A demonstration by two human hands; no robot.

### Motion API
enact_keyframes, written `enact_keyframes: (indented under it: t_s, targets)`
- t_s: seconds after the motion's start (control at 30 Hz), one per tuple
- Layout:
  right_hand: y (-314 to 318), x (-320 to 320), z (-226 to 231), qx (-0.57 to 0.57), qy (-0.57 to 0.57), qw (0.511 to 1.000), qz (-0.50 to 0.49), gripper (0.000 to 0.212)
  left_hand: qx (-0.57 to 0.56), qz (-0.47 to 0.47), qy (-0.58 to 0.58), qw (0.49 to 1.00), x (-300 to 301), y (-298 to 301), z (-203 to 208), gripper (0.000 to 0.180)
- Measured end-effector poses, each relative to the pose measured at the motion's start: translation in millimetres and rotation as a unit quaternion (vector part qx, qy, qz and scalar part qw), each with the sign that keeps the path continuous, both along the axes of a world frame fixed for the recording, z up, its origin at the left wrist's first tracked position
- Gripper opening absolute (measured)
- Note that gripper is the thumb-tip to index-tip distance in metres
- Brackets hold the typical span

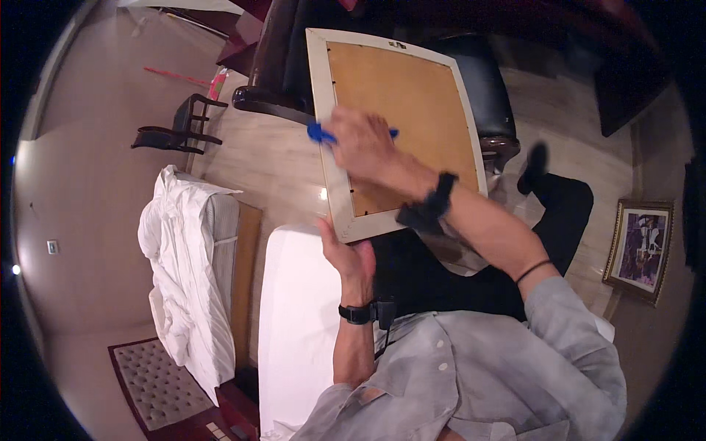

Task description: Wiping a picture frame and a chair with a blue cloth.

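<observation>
Two hands: left hand fingers clamp cream frame corner; right hand fingers clamp blue tool on brown backing

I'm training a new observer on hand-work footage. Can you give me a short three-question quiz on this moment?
1. True or false: the picture frame shows its brown back.
2. What colour is the tool in the right hand?
3. The left hand grips the frame at: A) top edge, B) lower corner, C) nowhere.

Key: 1 true; 2 blue; 3 B.
</observation>
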State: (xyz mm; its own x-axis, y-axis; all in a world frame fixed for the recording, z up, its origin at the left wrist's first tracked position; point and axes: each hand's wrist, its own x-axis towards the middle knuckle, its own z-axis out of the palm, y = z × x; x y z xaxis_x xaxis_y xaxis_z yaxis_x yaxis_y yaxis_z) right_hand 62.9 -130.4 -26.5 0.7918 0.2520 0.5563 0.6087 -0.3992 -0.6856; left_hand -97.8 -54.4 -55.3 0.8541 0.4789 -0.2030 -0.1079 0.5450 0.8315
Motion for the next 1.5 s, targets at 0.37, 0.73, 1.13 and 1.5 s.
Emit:
enact_keyframes:
  t_s: [0.37, 0.73, 1.13, 1.5]
  targets:
    - [-8.6, -26.2, -1.7, -0.040, -0.085, 0.996, -0.005, 0.010, -0.019, -0.043, -0.064, 0.997, 8.6, 3.2, 18.7, 0.080]
    - [-26.1, -90.0, -0.4, -0.027, -0.078, 0.989, 0.126, 0.010, -0.012, -0.016, 0.007, 1.000, 13.1, 7.4, 21.8, 0.089]
    - [-6.6, 0.0, 9.5, -0.092, -0.104, 0.990, 0.033, 0.009, -0.040, -0.131, -0.055, 0.989, 25.0, 1.1, 30.3, 0.082]
    - [-20.2, -130.2, -8.8, 0.058, -0.060, 0.996, 0.007, 0.014, 0.034, -0.072, -0.019, 0.997, 12.4, 10.3, 20.0, 0.077]
